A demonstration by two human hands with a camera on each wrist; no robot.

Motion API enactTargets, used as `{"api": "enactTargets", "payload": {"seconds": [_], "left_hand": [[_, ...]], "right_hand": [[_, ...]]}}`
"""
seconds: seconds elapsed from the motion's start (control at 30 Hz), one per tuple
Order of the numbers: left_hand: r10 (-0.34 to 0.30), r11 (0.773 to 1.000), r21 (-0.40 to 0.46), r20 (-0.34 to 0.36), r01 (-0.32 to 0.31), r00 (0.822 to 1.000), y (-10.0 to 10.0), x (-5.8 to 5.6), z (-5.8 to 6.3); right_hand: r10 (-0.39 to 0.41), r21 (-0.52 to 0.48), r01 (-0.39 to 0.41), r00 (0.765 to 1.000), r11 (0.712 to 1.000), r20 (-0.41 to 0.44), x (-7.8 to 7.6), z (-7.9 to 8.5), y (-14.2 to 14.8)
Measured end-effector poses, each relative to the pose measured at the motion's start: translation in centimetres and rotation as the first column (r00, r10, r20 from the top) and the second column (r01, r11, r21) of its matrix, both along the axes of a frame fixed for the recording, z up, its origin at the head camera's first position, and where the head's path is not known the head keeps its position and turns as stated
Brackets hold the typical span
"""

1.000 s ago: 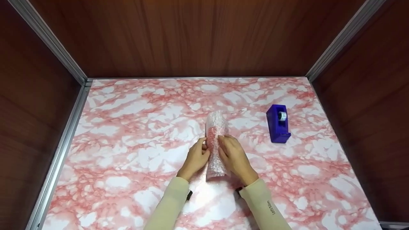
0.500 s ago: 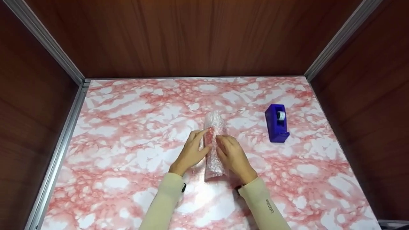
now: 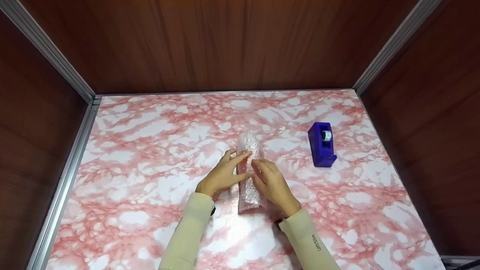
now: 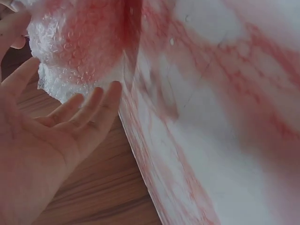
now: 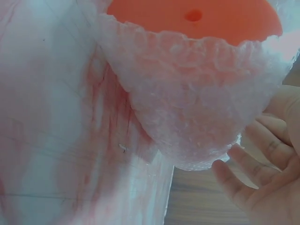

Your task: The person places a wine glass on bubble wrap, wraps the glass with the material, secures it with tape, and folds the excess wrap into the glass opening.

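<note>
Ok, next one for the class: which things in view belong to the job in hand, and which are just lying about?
In the job:
- bubble wrap
- orange object inside it
- left hand and right hand, both at the wrap

Lying about:
- purple tape dispenser, untouched, though possibly meant for sealing

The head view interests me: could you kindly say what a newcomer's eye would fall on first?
Probably the purple tape dispenser, on the right of the pink-and-white table. Next, the shiny bubble wrap near its middle, between the left hand and right hand.
</note>
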State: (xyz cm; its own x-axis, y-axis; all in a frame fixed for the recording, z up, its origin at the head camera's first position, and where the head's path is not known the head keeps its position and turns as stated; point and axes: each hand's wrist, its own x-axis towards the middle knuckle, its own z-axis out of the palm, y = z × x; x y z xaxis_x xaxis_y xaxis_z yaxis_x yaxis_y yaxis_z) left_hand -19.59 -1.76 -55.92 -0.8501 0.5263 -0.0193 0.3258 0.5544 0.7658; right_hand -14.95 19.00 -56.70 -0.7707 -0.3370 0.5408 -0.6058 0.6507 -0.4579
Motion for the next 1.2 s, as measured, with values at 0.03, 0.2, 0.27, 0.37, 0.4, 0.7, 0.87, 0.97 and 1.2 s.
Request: {"api": "enactTargets", "payload": {"seconds": [0.03, 0.2, 0.27, 0.37, 0.4, 0.7, 0.87, 0.97, 1.2], "left_hand": [[-0.004, 1.000, -0.017, 0.002, 0.004, 1.000, 0.0, -0.1, 0.0], [0.001, 0.999, -0.055, 0.009, -0.001, 1.000, 0.2, -0.2, 0.1], [0.012, 0.997, -0.074, 0.000, -0.012, 1.000, 0.3, -0.1, 0.1], [0.025, 0.994, -0.109, -0.018, -0.027, 1.000, 0.6, 0.0, 0.2], [0.025, 0.992, -0.121, -0.026, -0.028, 0.999, 0.7, 0.0, 0.2], [0.035, 0.987, -0.155, -0.028, -0.039, 0.999, 0.7, 0.1, 0.5], [0.038, 0.989, -0.140, -0.001, -0.038, 0.999, 0.7, 0.1, 0.7], [0.033, 0.992, -0.123, 0.003, -0.032, 0.999, 0.8, 0.2, 0.8], [0.033, 0.992, -0.124, 0.036, -0.028, 0.999, 0.5, 0.4, 0.6]], "right_hand": [[0.000, -0.004, 0.000, 1.000, 1.000, 0.004, 0.0, 0.0, 0.0], [-0.005, -0.004, 0.006, 0.999, 1.000, 0.049, -0.1, 0.0, 0.1], [-0.007, -0.004, 0.008, 0.998, 1.000, 0.058, -0.1, 0.1, 0.2], [-0.006, -0.009, 0.007, 0.999, 1.000, 0.046, -0.1, 0.2, 0.3], [-0.005, -0.011, 0.005, 0.999, 1.000, 0.039, -0.1, 0.2, 0.3], [0.092, -0.025, -0.090, 0.992, 0.996, 0.086, -0.2, 0.6, 1.5], [0.112, -0.062, -0.104, 0.982, 0.993, 0.152, -0.6, 1.6, 3.7], [0.062, -0.062, -0.051, 0.981, 0.997, 0.183, -1.1, 2.4, 5.5], [-0.182, 0.008, 0.182, 0.980, 0.983, 0.075, -2.9, 2.8, 11.6]]}}
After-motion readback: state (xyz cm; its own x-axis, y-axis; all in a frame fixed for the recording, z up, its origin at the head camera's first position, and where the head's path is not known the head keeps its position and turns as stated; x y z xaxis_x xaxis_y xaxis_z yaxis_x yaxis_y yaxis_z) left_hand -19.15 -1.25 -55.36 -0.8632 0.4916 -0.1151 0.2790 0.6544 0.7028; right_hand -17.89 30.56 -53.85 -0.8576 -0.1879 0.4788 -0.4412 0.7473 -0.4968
